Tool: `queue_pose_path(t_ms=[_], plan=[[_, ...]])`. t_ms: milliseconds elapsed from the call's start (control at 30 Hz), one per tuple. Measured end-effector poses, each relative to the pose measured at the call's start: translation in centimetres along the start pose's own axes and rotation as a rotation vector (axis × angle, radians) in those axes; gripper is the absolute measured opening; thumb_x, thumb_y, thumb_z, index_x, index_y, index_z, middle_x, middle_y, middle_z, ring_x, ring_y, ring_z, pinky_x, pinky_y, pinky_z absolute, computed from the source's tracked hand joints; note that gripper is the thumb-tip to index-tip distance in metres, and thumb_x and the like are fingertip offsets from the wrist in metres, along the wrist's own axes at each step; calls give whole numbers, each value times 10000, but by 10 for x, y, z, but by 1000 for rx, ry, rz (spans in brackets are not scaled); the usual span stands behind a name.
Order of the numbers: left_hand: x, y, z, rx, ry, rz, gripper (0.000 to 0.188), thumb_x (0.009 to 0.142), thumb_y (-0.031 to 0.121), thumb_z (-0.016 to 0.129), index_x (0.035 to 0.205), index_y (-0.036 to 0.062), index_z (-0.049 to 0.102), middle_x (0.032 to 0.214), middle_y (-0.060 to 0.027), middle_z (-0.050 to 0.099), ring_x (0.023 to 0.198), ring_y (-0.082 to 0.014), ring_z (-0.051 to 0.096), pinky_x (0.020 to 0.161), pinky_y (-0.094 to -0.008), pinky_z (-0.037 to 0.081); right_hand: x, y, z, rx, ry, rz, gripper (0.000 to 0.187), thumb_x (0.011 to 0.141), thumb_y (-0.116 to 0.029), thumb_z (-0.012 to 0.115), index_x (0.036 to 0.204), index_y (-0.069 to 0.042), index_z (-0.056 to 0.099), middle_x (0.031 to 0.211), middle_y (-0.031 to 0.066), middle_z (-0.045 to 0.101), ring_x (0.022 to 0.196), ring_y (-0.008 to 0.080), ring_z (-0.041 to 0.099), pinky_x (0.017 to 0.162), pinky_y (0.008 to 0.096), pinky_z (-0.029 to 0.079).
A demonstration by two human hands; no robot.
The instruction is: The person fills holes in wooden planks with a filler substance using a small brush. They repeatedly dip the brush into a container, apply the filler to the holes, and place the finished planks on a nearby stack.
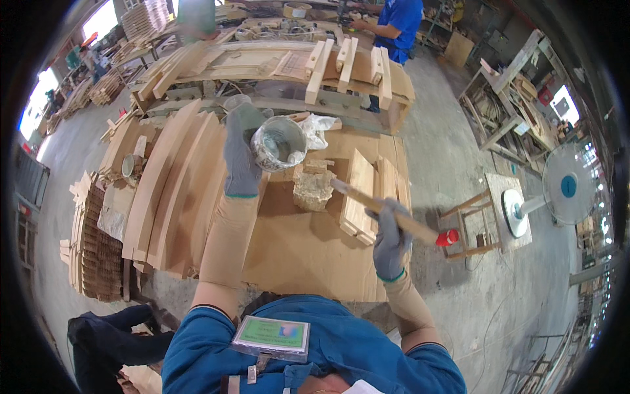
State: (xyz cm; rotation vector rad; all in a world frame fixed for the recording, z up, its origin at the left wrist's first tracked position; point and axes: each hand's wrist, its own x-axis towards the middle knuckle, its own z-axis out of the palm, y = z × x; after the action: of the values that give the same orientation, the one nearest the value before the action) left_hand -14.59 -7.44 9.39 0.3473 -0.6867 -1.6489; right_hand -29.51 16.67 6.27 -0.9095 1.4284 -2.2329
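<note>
In a workshop with a grey concrete floor (436, 141), the table (308, 269) before the person is covered with brown cardboard and bears one crusted block (312, 190) at its centre, a group of curved boards (174, 190) lying at 9 o'clock, their exact count unclear. The left hand (243, 141) holds one can (279, 144) at 11 o'clock of the block; the right hand (392, 238) is closed around one wooden stick (413, 226) at 4 o'clock. One white fan (569, 185) stands at 3 o'clock.
</note>
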Motion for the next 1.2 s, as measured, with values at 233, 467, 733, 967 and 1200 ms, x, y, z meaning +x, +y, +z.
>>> queue_pose_path(t_ms=[233, 467, 733, 967, 1200], plan=[[38, -85, -55, 857, -213, -44, 260, 888, 176, 583, 1084, 16, 643, 1007, -41, 660, 891, -121, 598, 790, -235, 468, 15, 35, -27, 404, 228, 412, 206, 896, -148, 597, 1078, -52, 587, 983, 74, 637, 703, 84, 564, 613, 229, 503], [80, -146, -99, 1178, -459, -176, 290, 879, 234, 547, 1109, 85, 644, 1030, -56, 674, 945, -183, 611, 846, -280, 455, -4, 33, -52, 237, 257, 263, 143, 897, -127, 595, 1014, -53, 565, 1051, 91, 593, 741, 90, 558, 680, 228, 489], [82, -163, -111, 1566, -428, -13, 374, 888, 285, 534, 1210, 104, 587, 1061, -140, 637, 991, -323, 594, 902, -367, 441, -21, 27, -57, 127, 192, 226, 129, 909, -43, 556, 1031, -17, 522, 1121, 166, 555, 878, 158, 596, 785, 268, 507], [-42, -110, -22, 721, -567, -934, 375, 951, 257, 525, 1217, -6, 558, 1104, -68, 589, 949, -112, 558, 810, -266, 472, -10, 55, -50, -591, -222, -174, 286, 841, 110, 525, 1104, 2, 555, 1262, 242, 532, 1119, 317, 580, 945, 349, 475], [-88, -60, -30, 458, -424, -835, 416, 923, 147, 576, 1310, 21, 485, 996, -26, 626, 768, -101, 604, 696, -259, 517, 12, 67, 22, -626, -561, -296, 343, 891, 52, 474, 1230, 27, 513, 1251, 243, 548, 1173, 354, 542, 962, 368, 460]])
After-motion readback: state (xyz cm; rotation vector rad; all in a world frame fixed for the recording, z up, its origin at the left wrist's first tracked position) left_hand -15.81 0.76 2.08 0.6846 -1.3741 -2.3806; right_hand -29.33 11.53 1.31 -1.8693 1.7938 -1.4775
